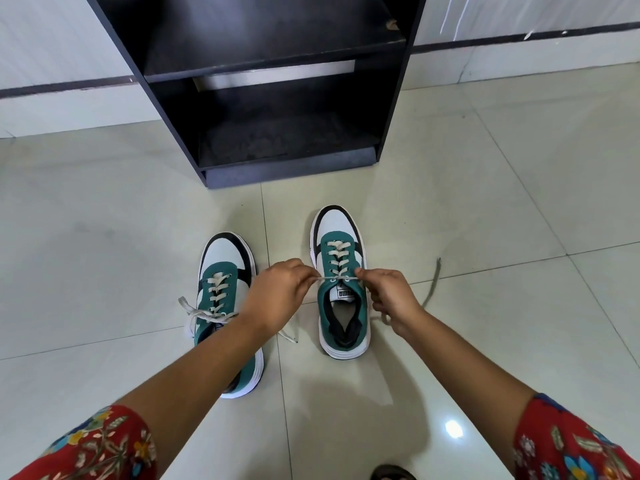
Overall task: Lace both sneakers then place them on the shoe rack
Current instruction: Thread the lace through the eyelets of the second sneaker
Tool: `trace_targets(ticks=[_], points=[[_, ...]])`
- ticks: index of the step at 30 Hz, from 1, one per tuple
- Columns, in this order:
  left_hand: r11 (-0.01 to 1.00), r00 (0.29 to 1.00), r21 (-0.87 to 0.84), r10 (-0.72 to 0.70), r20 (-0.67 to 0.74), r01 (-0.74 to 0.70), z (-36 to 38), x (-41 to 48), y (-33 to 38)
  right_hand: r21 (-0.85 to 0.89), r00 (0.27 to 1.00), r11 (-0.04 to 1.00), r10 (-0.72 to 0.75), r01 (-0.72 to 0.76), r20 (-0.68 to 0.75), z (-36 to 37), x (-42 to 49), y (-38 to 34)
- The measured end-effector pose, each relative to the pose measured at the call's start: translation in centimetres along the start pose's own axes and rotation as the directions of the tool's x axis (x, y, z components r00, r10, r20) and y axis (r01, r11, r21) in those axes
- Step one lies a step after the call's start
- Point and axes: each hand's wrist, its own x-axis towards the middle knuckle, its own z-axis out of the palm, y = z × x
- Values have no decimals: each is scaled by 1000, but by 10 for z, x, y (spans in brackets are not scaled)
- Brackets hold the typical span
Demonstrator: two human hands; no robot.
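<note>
Two green, white and black sneakers stand on the tiled floor, toes pointing at the rack. The right sneaker (341, 306) has its grey lace threaded up to the top eyelets. My left hand (277, 292) pinches the lace's left end and my right hand (391, 296) pinches its right end, both pulled taut across the tongue. The right end trails away over the floor as a loose lace tail (433, 285). The left sneaker (221, 271) is partly hidden under my left forearm; its laces (201, 313) lie loose and untied.
A black shoe rack (277, 109) with open shelves stands straight ahead against the white wall. Pale floor tiles surround the shoes. A dark sandal tip (393, 474) shows at the bottom edge.
</note>
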Motion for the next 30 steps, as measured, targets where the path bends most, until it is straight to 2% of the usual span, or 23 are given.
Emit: trace_targets(ticks=[2,5,8,11,13,15,16,18,19,20,22,27,30], points=[[996,998,-63,-64,16,65,3,-3,-1,146,993,983,115,-114,3,2,-4,4],[981,990,-137,-139,18,141,5,-4,-4,212,987,964,163,-159,0,4,-6,5],[976,987,-149,-157,29,160,6,-4,-6,238,981,953,194,-189,3,4,-4,7],[969,978,-137,-197,74,205,5,-5,-4,251,987,955,162,-159,10,4,-1,12],[939,956,-195,-259,139,283,2,-5,-5,178,996,980,86,-86,3,0,0,12],[841,924,-385,-327,196,379,-3,-5,-3,114,1000,993,-26,25,11,-3,1,10],[734,900,-521,-369,233,436,-6,-4,1,99,997,993,-74,72,23,-3,1,10],[406,840,-754,-409,356,517,-11,0,11,123,989,984,-135,126,65,0,1,11],[268,825,-806,-387,412,528,-12,3,16,168,984,977,-150,133,94,2,1,11],[190,821,-827,-359,443,529,-11,5,20,223,981,967,-152,123,120,3,2,13],[131,810,-832,-352,469,539,-8,11,23,323,977,943,-133,74,166,3,3,14],[218,783,-786,-419,460,579,2,14,17,518,979,854,-61,-50,195,7,4,17],[157,759,-790,-437,482,592,7,13,14,600,981,795,-32,-91,192,9,5,21]])
